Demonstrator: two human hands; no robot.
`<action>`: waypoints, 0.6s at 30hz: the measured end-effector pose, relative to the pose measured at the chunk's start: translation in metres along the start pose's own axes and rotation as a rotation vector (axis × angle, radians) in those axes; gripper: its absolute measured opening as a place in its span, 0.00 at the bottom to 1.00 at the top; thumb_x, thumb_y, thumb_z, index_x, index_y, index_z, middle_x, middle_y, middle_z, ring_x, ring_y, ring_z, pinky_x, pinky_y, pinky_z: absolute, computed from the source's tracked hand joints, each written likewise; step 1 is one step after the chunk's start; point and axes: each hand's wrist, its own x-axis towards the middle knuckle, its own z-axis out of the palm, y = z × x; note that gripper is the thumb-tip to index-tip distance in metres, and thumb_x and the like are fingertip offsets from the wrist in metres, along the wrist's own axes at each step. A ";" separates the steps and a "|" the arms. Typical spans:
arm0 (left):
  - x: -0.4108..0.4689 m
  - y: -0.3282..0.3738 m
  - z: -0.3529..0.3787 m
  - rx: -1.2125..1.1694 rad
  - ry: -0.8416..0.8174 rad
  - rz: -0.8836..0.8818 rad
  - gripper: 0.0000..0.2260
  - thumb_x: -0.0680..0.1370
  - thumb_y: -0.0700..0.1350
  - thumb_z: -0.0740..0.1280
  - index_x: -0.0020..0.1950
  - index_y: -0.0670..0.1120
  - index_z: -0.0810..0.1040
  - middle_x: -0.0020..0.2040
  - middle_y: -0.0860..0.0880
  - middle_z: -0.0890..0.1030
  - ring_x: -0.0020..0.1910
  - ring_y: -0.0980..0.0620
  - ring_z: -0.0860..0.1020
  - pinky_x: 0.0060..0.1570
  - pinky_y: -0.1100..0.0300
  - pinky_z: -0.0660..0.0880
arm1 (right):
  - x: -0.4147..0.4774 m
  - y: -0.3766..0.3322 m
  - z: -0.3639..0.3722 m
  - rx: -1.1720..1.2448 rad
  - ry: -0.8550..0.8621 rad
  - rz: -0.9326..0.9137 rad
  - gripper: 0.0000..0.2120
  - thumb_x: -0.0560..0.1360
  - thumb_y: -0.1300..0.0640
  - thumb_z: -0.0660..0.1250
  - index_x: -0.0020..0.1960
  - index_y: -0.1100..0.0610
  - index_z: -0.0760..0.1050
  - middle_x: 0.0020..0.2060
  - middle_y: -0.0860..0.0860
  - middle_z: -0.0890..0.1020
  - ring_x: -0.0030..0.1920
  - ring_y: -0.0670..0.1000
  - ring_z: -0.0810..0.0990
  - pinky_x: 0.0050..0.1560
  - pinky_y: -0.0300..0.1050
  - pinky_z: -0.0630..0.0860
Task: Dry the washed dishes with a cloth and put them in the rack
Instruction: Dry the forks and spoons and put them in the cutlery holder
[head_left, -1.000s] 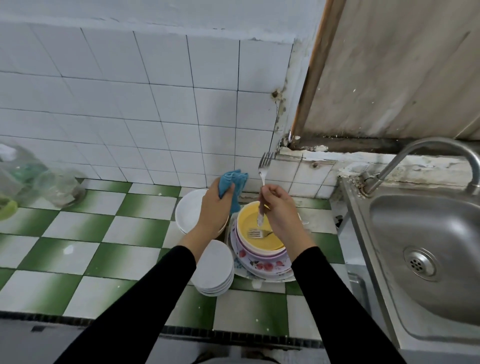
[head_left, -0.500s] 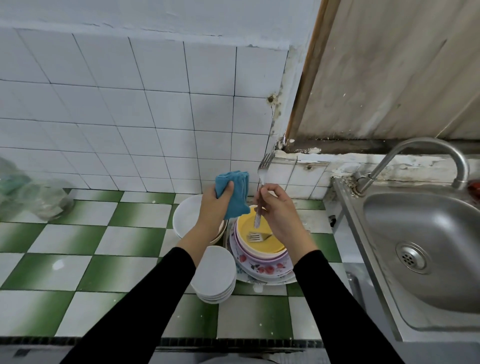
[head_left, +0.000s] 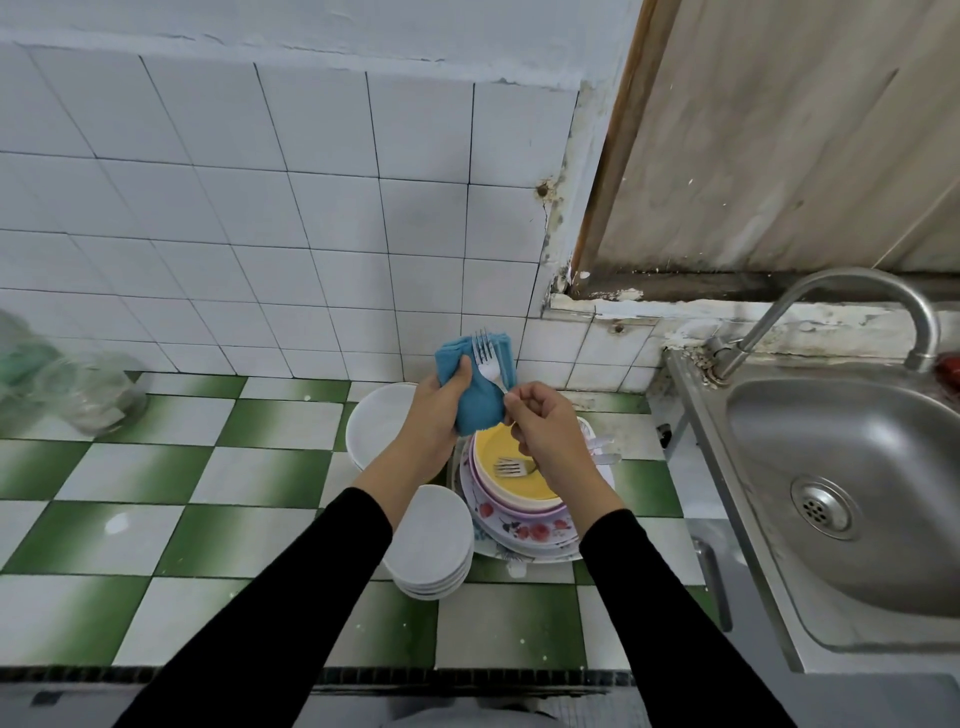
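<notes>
My left hand (head_left: 434, 415) grips a folded blue cloth (head_left: 475, 402) above the dishes. My right hand (head_left: 545, 428) pinches the handle of a metal fork (head_left: 485, 358), whose tines lie against the cloth and point up. Below them stands a stack of plates with a yellow plate (head_left: 511, 480) on top and flowered plates (head_left: 524, 530) under it. A second fork (head_left: 511, 467) lies in the yellow plate. A white bowl (head_left: 371, 428) sits behind my left wrist. A pile of small white plates (head_left: 434, 551) stands at the front.
The dishes stand on a green and white tiled counter (head_left: 208, 478). A steel sink (head_left: 852, 493) with a curved tap (head_left: 810, 322) is at the right. Clear plastic containers (head_left: 78, 395) sit at the far left by the tiled wall. No rack is in view.
My right hand has brought the fork left, so its tines now rest on the blue cloth. My left hand has lifted the cloth a little toward it.
</notes>
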 end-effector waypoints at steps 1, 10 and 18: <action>-0.002 0.000 0.001 0.002 -0.003 -0.011 0.07 0.82 0.49 0.61 0.57 0.49 0.75 0.53 0.47 0.82 0.48 0.51 0.82 0.45 0.55 0.81 | 0.000 -0.001 0.001 -0.001 0.004 -0.006 0.11 0.82 0.60 0.64 0.41 0.55 0.73 0.30 0.48 0.76 0.26 0.44 0.66 0.25 0.35 0.63; -0.006 0.008 -0.002 0.002 0.013 0.046 0.08 0.82 0.48 0.61 0.58 0.48 0.75 0.51 0.49 0.82 0.45 0.53 0.83 0.41 0.57 0.81 | -0.005 0.007 -0.001 -0.014 0.003 -0.005 0.10 0.81 0.62 0.64 0.41 0.56 0.74 0.31 0.50 0.77 0.26 0.44 0.68 0.26 0.33 0.64; -0.010 0.016 0.003 -0.037 0.030 0.063 0.05 0.82 0.47 0.61 0.54 0.49 0.76 0.47 0.50 0.83 0.40 0.56 0.83 0.40 0.59 0.81 | -0.010 0.007 -0.007 -0.043 -0.009 -0.006 0.10 0.82 0.61 0.64 0.41 0.56 0.73 0.31 0.50 0.77 0.27 0.45 0.68 0.26 0.35 0.65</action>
